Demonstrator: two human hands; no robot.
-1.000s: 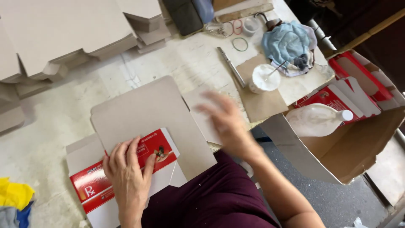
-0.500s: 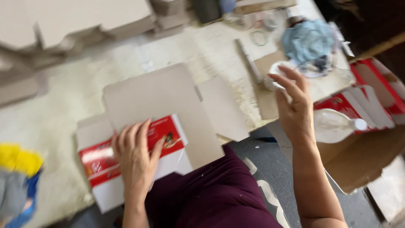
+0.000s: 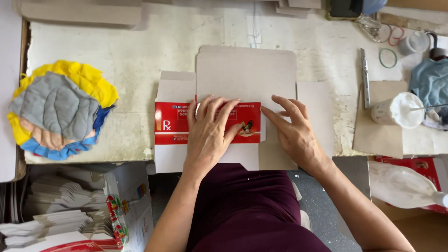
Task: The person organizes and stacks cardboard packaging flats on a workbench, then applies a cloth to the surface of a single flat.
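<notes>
While both hands press flat carton [image 3: 247, 79], cup [image 3: 396, 111] holds glue

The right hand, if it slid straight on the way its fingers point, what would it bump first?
The right hand points up and to the left, so it would probably first meet the left hand pressing on the red printed panel of the flat carton.

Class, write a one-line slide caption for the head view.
Left hand and right hand press a flat red-and-white carton blank on the worktable.
</notes>
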